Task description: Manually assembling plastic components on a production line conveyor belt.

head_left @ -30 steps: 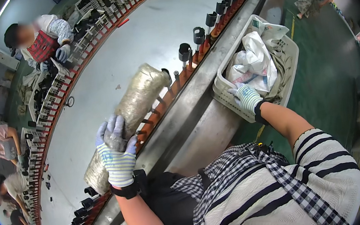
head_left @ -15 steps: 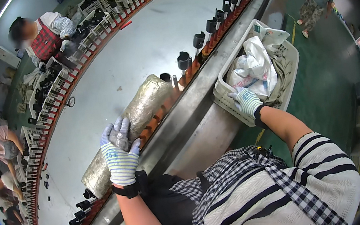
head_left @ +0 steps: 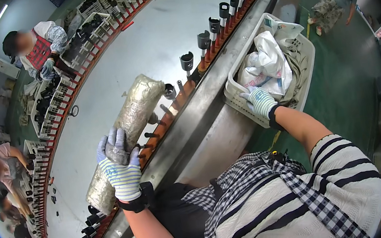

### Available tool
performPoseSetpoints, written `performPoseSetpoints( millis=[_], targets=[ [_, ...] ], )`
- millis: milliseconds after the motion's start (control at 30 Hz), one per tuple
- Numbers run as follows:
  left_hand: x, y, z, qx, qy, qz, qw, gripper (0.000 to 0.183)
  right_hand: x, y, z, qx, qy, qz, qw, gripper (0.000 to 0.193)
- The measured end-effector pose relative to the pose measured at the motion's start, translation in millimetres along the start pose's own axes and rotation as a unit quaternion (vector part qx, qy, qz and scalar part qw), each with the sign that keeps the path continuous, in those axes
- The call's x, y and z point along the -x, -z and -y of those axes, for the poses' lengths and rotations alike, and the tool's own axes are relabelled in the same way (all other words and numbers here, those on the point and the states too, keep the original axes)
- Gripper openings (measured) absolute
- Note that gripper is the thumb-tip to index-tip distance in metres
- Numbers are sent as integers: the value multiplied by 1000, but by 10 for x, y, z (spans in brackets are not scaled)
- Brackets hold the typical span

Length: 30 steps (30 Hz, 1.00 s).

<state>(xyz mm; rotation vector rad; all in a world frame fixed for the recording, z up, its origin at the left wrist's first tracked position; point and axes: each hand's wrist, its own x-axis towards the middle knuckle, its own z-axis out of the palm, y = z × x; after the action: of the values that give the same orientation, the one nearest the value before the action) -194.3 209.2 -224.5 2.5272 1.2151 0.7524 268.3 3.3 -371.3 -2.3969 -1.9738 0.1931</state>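
Wrapped bundle lines table edge under spread left hand; right hand grips basket rim.

The wrapped bundle is partly hidden (its middle) by the left hand.

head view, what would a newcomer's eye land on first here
Probably the long, shiny film-wrapped roll slanting across the line of rods left of centre, with the striped-gloved left hand on its middle. Next, the white plastic basket on the right, with a crumpled white bag inside and the gloved right hand at its near rim. Then the row of black cup-shaped holders running toward the top right.
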Motion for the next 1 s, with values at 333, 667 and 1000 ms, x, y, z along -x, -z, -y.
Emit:
performPoseSetpoints(
  millis=[333,667,1000],
  targets=[
    [12,-58,-97,9,-8,64,998,78,-18,74,4,7,9,8,1000,40],
    [-50,-171,15,95,2,76,993,75,0,81,24,-9,6,15,1000,40],
    [-141,-190,-39,126,9,80,989,79,-18,58,0,0,6,1,1000,39]
  ],
)
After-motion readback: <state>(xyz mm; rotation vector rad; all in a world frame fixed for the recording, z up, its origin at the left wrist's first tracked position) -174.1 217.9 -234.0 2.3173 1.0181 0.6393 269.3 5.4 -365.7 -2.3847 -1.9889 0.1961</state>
